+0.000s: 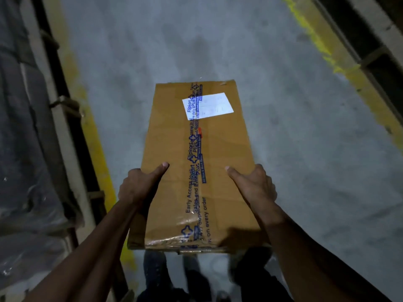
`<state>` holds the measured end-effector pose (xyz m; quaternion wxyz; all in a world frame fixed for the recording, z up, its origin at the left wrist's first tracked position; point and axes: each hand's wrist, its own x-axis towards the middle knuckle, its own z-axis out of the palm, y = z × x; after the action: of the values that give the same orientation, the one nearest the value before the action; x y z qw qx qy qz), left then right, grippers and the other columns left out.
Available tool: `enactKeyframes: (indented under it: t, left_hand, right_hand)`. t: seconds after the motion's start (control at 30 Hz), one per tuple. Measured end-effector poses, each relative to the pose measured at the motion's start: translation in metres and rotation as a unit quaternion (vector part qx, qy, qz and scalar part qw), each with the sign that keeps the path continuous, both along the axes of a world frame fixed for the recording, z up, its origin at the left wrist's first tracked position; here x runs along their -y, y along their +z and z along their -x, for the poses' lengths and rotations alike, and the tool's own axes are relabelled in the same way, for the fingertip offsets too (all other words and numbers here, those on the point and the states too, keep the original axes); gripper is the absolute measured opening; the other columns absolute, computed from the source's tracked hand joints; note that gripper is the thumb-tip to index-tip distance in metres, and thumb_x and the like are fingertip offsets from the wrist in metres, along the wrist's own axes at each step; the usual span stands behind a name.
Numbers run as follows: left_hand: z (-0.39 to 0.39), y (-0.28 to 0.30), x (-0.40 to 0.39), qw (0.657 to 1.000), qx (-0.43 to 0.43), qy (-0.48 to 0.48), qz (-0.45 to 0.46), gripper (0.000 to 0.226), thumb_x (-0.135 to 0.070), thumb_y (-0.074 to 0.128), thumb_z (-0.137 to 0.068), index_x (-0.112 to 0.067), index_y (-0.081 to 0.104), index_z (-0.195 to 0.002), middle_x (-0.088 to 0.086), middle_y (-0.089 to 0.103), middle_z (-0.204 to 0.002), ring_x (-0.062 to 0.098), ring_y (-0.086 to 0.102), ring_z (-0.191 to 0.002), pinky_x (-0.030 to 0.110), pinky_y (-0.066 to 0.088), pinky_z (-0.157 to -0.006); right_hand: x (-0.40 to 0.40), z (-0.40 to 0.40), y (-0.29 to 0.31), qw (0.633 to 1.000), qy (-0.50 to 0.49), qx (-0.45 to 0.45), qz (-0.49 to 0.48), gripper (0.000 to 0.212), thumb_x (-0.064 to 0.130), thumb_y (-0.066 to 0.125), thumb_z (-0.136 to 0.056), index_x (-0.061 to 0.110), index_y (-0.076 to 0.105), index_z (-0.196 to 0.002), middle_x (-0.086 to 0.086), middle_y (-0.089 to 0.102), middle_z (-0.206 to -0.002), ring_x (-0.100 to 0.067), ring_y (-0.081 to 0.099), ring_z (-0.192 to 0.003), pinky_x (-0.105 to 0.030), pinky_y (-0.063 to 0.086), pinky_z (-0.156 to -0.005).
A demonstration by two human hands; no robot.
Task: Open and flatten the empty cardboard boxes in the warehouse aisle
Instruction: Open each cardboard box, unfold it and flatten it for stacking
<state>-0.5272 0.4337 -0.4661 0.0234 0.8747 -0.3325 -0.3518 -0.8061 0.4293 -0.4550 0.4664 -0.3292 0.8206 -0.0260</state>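
A long brown cardboard box (pixel 220 153) is held above the aisle floor in front of me, its top face up. Blue printed tape runs down its middle seam and a white label (pixel 214 105) sits near the far end. My left hand (pixel 139 184) grips the box's left edge, thumb lying on top and fingers hidden underneath. My right hand (pixel 254 185) grips the right edge the same way, thumb on the top face. The box looks closed and taped.
The grey concrete floor (pixel 283 149) stretches ahead, bordered by yellow lines (pixel 96 136) on both sides. Pallet racking with plastic-wrapped goods (pixel 24 127) stands on the left, more racking at the right (pixel 375 51). My legs and shoes (pixel 196 277) show below the box.
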Motion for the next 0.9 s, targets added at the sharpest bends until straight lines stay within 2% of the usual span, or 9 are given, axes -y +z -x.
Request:
enactKeyframes:
  t: [0.17,0.3,0.4,0.5,0.63,0.77,0.9]
  left_hand:
    - [-0.075,-0.022,-0.033,0.998,-0.02,0.058,0.02,0.109,-0.103,0.052,-0.042,-0.015,0.068,-0.105,0.008,0.069,-0.103,0.034,0.065,-0.094,0.044,0.055,-0.087]
    - [-0.116,-0.05,-0.056,0.993,-0.054,0.084,0.064,0.111,-0.102,0.053,-0.042,-0.02,0.068,-0.115,0.005,0.071,-0.112,0.032,0.066,-0.101,0.047,0.054,-0.092]
    - [-0.129,-0.072,-0.07,0.99,-0.071,0.09,0.083,0.096,-0.092,0.057,-0.049,-0.022,0.068,-0.113,0.004,0.071,-0.112,0.032,0.066,-0.104,0.048,0.053,-0.095]
    - [-0.135,-0.1,-0.085,0.986,-0.096,0.089,0.103,0.086,-0.085,0.059,-0.052,-0.021,0.069,-0.109,0.002,0.072,-0.106,0.03,0.067,-0.101,0.047,0.053,-0.093]
    - [-0.145,-0.149,-0.103,0.978,-0.131,0.108,0.125,0.102,-0.089,0.063,-0.05,-0.019,0.063,-0.125,0.003,0.07,-0.118,0.03,0.065,-0.108,0.05,0.052,-0.096]
    - [-0.148,-0.174,-0.107,0.977,-0.123,0.091,0.147,0.084,-0.081,0.06,-0.057,-0.023,0.064,-0.118,0.0,0.071,-0.112,0.028,0.065,-0.104,0.049,0.052,-0.095]
    - [-0.15,-0.188,-0.109,0.981,-0.095,0.045,0.162,0.073,-0.076,0.057,-0.073,-0.023,0.06,-0.123,0.0,0.068,-0.118,0.028,0.063,-0.108,0.046,0.051,-0.096]
  right_hand:
    - [-0.014,-0.078,-0.025,0.999,0.032,-0.008,0.02,0.086,0.073,0.064,-0.077,0.015,0.045,-0.137,-0.014,0.056,-0.133,-0.037,0.052,-0.122,-0.041,0.04,-0.095]
    - [-0.031,-0.122,-0.055,0.998,0.032,-0.015,0.043,0.081,0.073,0.064,-0.077,0.016,0.047,-0.131,-0.013,0.057,-0.129,-0.036,0.053,-0.118,-0.041,0.04,-0.092]
    - [-0.047,-0.139,-0.077,0.998,0.021,-0.011,0.058,0.079,0.07,0.065,-0.079,0.015,0.046,-0.132,-0.013,0.056,-0.13,-0.035,0.052,-0.118,-0.038,0.035,-0.086]
    - [-0.062,-0.149,-0.103,0.996,0.021,-0.022,0.083,0.083,0.071,0.065,-0.079,0.014,0.045,-0.137,-0.013,0.055,-0.134,-0.037,0.051,-0.122,-0.042,0.039,-0.095]
    - [-0.078,-0.16,-0.139,0.991,0.022,-0.044,0.124,0.083,0.071,0.065,-0.079,0.016,0.044,-0.138,-0.012,0.056,-0.134,-0.036,0.052,-0.123,-0.044,0.039,-0.097]
    - [-0.085,-0.168,-0.169,0.987,0.012,-0.054,0.154,0.081,0.071,0.066,-0.077,0.017,0.046,-0.134,-0.011,0.058,-0.129,-0.036,0.054,-0.119,-0.041,0.039,-0.091]
    - [-0.086,-0.168,-0.185,0.983,0.009,-0.067,0.171,0.082,0.074,0.065,-0.077,0.017,0.046,-0.134,-0.01,0.059,-0.129,-0.035,0.055,-0.117,-0.042,0.041,-0.092]
